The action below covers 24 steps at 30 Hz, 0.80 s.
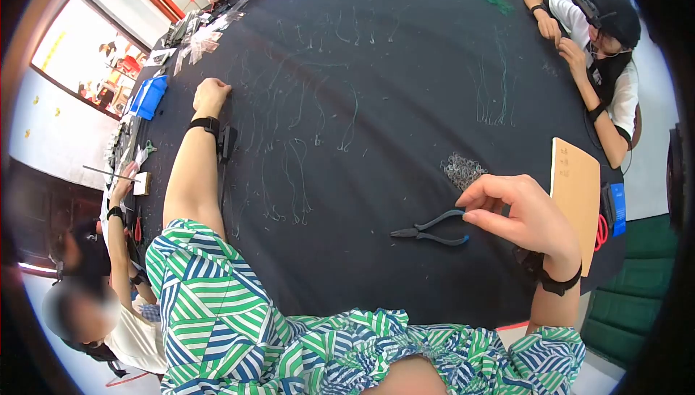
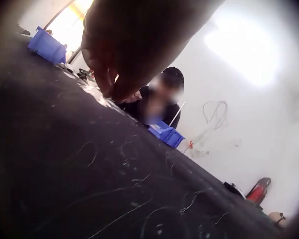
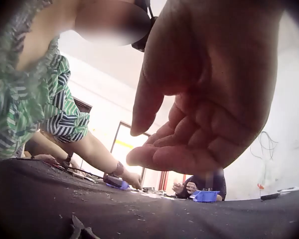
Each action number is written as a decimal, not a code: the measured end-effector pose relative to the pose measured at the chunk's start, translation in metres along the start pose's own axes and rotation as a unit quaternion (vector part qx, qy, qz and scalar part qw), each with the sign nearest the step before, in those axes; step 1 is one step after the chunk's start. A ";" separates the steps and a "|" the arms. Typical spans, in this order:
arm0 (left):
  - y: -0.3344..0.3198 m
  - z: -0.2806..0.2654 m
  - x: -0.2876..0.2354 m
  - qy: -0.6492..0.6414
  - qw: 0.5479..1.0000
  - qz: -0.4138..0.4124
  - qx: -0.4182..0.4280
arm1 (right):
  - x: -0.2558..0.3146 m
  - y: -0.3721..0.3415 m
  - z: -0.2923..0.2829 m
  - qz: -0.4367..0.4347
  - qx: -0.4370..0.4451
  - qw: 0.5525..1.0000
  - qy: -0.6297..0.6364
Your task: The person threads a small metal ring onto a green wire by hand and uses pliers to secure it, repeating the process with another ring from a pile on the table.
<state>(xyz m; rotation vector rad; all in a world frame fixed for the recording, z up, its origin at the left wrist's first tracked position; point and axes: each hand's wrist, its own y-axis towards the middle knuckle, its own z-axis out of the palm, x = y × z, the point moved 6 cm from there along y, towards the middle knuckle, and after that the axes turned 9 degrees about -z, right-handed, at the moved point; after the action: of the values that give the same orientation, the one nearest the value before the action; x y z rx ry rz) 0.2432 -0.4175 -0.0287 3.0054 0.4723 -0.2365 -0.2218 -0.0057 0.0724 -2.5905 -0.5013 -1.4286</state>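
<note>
My left hand (image 1: 211, 96) reaches far out over the left part of the black table, fingers drawn together and pointing down in the left wrist view. Whether a thin line is between its fingertips I cannot tell. Strands of thin line with small hooks at their ends (image 1: 297, 218) lie spread to its right and nearer me. My right hand (image 1: 523, 210) hovers at the right with loosely bent fingers. A gap shows between its thumb and fingertips in the right wrist view. Pliers with dark handles (image 1: 427, 234) lie just left of it, and a heap of small metal hooks (image 1: 463, 169) beyond it.
A brown cardboard sheet (image 1: 577, 203) lies right of my right hand, with red scissors (image 1: 601, 233) beside it. More green line (image 1: 499, 98) is laid out far right. Blue bins (image 1: 149, 98) and plastic packets (image 1: 199, 44) line the left edge. Other people sit around the table.
</note>
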 end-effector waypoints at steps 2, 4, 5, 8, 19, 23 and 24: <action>-0.001 0.001 0.001 -0.009 1.000 0.009 -0.017 | -0.004 0.000 -0.002 0.005 0.011 1.000 -0.004; -0.004 -0.004 -0.001 0.025 0.998 0.054 -0.015 | -0.012 -0.001 -0.007 0.000 0.018 1.000 -0.012; 0.001 -0.003 0.003 0.042 0.994 0.100 -0.019 | -0.017 -0.003 -0.013 0.027 0.049 0.998 -0.033; -0.037 -0.033 -0.023 0.037 0.988 0.148 0.015 | -0.070 -0.011 -0.048 0.050 0.008 0.988 -0.143; -0.326 -0.074 -0.126 -0.179 0.906 0.326 0.202 | -0.156 0.015 -0.123 0.102 -0.185 0.893 -0.396; -0.378 -0.075 -0.142 -0.187 0.880 0.363 0.244 | -0.161 0.022 -0.113 0.103 -0.181 0.861 -0.465; -0.385 -0.074 -0.144 -0.190 0.875 0.371 0.248 | -0.163 0.024 -0.111 0.108 -0.181 0.847 -0.489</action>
<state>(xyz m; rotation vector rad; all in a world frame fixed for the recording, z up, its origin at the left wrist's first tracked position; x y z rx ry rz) -0.0020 -0.0875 0.0435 3.1759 -0.8931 -0.9585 -0.3820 -0.0947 -0.0036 -3.3946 0.0112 -0.0120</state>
